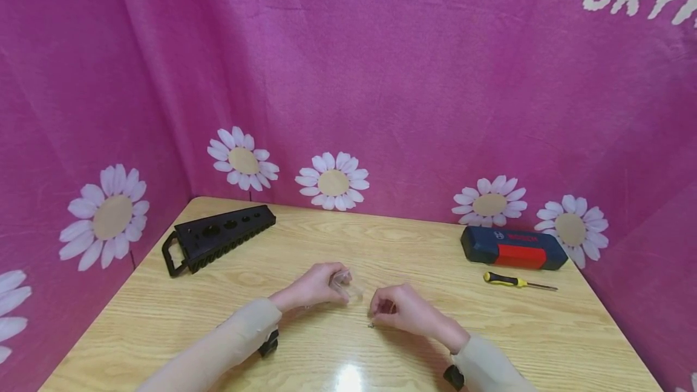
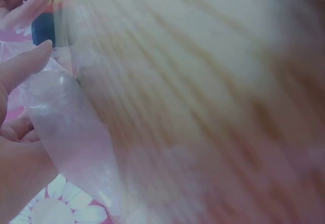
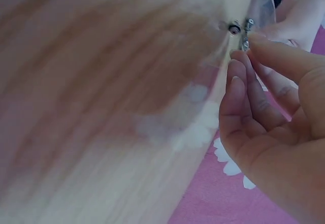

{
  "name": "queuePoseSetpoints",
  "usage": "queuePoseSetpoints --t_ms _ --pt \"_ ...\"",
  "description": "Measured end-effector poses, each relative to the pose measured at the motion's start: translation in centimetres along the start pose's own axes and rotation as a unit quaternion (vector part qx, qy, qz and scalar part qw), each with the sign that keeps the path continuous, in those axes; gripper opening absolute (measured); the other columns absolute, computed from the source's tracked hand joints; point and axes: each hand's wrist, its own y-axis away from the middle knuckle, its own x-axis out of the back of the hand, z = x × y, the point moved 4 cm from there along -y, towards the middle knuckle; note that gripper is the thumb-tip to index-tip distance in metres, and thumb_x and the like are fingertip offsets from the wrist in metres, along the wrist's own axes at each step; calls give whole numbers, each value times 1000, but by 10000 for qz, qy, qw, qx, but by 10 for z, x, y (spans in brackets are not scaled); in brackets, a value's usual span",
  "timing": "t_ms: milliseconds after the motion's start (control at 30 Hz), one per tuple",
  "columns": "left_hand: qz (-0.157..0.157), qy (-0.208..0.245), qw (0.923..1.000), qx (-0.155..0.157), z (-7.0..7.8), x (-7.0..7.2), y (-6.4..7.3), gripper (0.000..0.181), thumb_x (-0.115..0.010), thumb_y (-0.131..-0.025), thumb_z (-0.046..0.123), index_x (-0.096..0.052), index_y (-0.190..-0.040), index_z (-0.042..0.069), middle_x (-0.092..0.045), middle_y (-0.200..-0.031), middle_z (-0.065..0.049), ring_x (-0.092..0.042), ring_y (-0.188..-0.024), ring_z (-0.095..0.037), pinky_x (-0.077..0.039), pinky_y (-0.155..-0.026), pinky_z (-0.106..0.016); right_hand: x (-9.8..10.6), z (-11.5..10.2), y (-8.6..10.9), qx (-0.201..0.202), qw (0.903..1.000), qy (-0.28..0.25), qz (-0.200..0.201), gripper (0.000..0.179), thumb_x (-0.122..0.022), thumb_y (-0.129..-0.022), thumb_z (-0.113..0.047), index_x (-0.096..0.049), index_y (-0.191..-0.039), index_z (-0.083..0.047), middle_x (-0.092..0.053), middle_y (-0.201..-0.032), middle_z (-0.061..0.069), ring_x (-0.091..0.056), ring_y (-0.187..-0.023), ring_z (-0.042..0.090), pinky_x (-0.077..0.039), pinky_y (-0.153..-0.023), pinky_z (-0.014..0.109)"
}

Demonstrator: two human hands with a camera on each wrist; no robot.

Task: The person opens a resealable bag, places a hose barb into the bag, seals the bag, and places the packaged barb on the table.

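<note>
My left hand (image 1: 321, 284) grips a crumpled clear plastic bag (image 1: 344, 286) between thumb and fingers, just above the table. In the left wrist view the bag (image 2: 71, 127) hangs filmy and see-through beside the thumb. Close by on the right, my right hand (image 1: 400, 308) is low at the wooden table, fingers curled in. Its thumb and fingertips pinch a small silvery screw (image 3: 246, 44) in the right wrist view. Beside them are another small metal piece (image 3: 249, 23) and a round-headed screw (image 3: 234, 29); their exact kind is too small to tell.
A black wedge-shaped tool rack (image 1: 229, 231) with holes lies at the back left of the table (image 1: 370, 241). At the back right are a blue and red Bosch case (image 1: 514, 248) and a yellow-black screwdriver (image 1: 517, 281). Pink flowered cloth (image 1: 381, 77) surrounds the table.
</note>
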Motion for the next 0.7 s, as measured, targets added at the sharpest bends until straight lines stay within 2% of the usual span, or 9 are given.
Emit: queuePoseSetpoints --t_ms 233,467,700 --pt "83 -141 9998 -69 2 1 0 36 -85 -77 9 -64 -105 3 -71 -106 -9 -66 -97 -17 -53 -81 -21 -8 2 4 8 9996 -30 -263 4 -75 -87 -11 -71 -89 -11 -71 -82 -3 -54 -71 -7 -50 -65 15" --pt "41 51 10000 -26 1 0 0 35 -84 -77 6 -63 -105 2 -70 -107 -10 -69 -95 -17 -55 -80 -21 -11 2 4 26 9994 223 -247 4 -75 -87 -10 -71 -87 -12 -68 -79 -4 -49 -69 -8 -47 -63 14" --pt "40 18 10000 -14 -2 -1 -2 33 -83 -78 7 -63 -104 3 -70 -107 -9 -69 -95 -16 -56 -80 -24 -9 2 3 91 9995 254 -189 4 -72 -90 -10 -69 -87 -12 -68 -80 -4 -48 -69 -7 -47 -63 14"
